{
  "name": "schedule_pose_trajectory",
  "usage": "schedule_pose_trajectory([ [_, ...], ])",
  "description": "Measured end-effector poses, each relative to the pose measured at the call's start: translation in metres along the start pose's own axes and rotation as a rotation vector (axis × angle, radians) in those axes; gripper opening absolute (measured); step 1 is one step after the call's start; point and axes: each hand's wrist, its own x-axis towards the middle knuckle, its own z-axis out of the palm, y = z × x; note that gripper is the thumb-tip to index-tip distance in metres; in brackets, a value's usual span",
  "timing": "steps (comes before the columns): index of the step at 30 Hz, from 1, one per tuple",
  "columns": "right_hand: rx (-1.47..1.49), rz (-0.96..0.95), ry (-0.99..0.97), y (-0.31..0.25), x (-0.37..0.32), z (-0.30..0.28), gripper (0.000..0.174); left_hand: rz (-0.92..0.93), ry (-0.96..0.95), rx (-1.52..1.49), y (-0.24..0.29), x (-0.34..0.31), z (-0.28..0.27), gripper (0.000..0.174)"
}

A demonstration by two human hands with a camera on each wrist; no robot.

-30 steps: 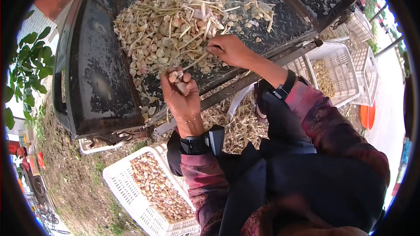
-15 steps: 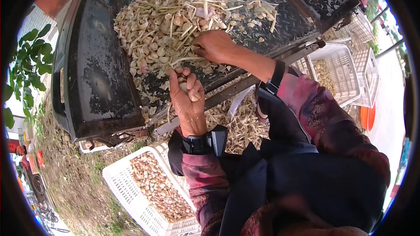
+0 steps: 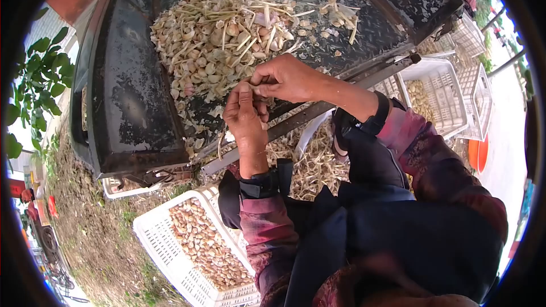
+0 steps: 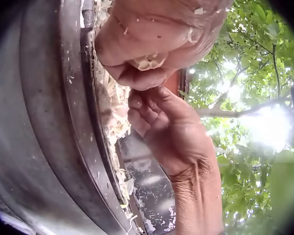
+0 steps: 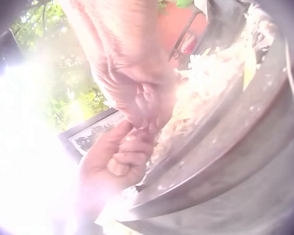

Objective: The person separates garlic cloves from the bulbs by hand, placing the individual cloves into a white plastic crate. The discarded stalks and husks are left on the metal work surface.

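My left hand [image 3: 245, 118] is curled at the near edge of a dark metal truck bed [image 3: 131, 111]. In the left wrist view a pale piece of garlic [image 4: 149, 61] peeks out between its folded fingers. A rounded garlic clove [image 5: 118, 166] shows at that palm in the right wrist view. My right hand [image 3: 290, 79] meets it from the right, thumb and forefinger pinched together at the left fingertips on a small bit of garlic, mostly hidden by the fingers. Just beyond both hands lies a heap of garlic cloves, skins and dry stalks [image 3: 210, 45].
Below left stands a white plastic crate [image 3: 156, 227] with many cloves [image 3: 205, 239] in it. Another white crate [image 3: 452, 88] stands on the right, near an orange bucket [image 3: 478, 153]. Stalk litter [image 3: 318, 170] covers the ground under the bed's metal rail [image 3: 318, 111].
The left hand has turned and its fingers have folded over the cloves that showed in it before. The right hand has come from the heap down to the left fingertips.
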Motion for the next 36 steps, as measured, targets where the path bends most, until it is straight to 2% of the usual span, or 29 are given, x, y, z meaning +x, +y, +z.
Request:
schedule_pose_trajectory([
  [1, 0.001, -0.003, -0.003, 0.008, 0.004, 0.002, 0.015, -0.026, 0.017, -0.084, 0.002, 0.000, -0.002, 0.024],
  [3, 0.268, -0.092, -0.035, 0.020, 0.014, 0.004, 0.018, -0.071, 0.011, -0.190, 0.004, 0.001, -0.006, 0.023],
  [4, 0.466, 0.158, -0.083, 0.019, 0.017, 0.002, 0.019, -0.115, 0.002, -0.297, 0.004, 0.002, -0.009, 0.022],
  [5, 0.469, 0.156, -0.089, 0.021, 0.021, 0.003, 0.019, -0.113, 0.009, -0.295, 0.003, 0.003, -0.013, 0.022],
  [7, 0.201, 0.079, 0.042, 0.030, 0.033, 0.003, 0.020, -0.147, -0.072, -0.466, 0.000, 0.007, -0.021, 0.023],
  [8, -0.111, -0.018, 0.111, 0.034, 0.037, 0.005, 0.021, -0.146, -0.069, -0.467, -0.002, 0.008, -0.024, 0.023],
  [9, -0.110, -0.016, 0.110, 0.040, 0.040, 0.008, 0.021, -0.154, -0.108, -0.524, -0.001, 0.008, -0.026, 0.023],
  [11, -0.452, -0.143, 0.136, 0.052, 0.047, 0.015, 0.021, -0.159, -0.144, -0.580, 0.000, 0.009, -0.029, 0.024],
  [15, -0.488, -0.159, 0.106, 0.047, 0.044, 0.016, 0.021, -0.125, -0.101, -0.572, 0.003, 0.008, -0.029, 0.024],
  [18, -0.621, -0.134, 0.061, 0.036, 0.032, 0.017, 0.033, -0.111, -0.074, -0.552, 0.002, 0.007, -0.030, 0.026],
  [22, -0.535, -0.083, 0.146, 0.034, 0.022, 0.008, 0.034, -0.085, -0.047, -0.482, 0.003, 0.005, -0.029, 0.028],
  [24, -0.006, 0.047, 0.153, 0.042, 0.023, 0.003, 0.031, -0.076, -0.012, -0.428, 0.005, 0.002, -0.028, 0.027],
  [25, -0.007, 0.046, 0.153, 0.043, 0.023, 0.002, 0.031, -0.071, 0.026, -0.376, 0.006, 0.001, -0.027, 0.027],
  [27, 0.818, 0.292, 0.117, 0.046, 0.023, 0.002, 0.029, -0.055, 0.038, -0.343, 0.006, 0.000, -0.026, 0.027],
  [28, 0.967, 0.285, 0.107, 0.047, 0.025, 0.005, 0.028, -0.039, 0.049, -0.310, 0.006, 0.000, -0.025, 0.026],
  [29, 0.967, 0.285, 0.108, 0.048, 0.025, 0.008, 0.028, -0.040, 0.048, -0.309, 0.006, 0.000, -0.024, 0.026],
  [31, 1.186, 0.365, 0.051, 0.042, 0.024, 0.013, 0.024, -0.023, 0.025, -0.269, 0.005, -0.002, -0.021, 0.024],
  [36, 1.380, 0.388, 0.044, 0.036, 0.026, 0.024, 0.020, -0.021, 0.060, -0.277, 0.002, 0.000, -0.016, 0.020],
])
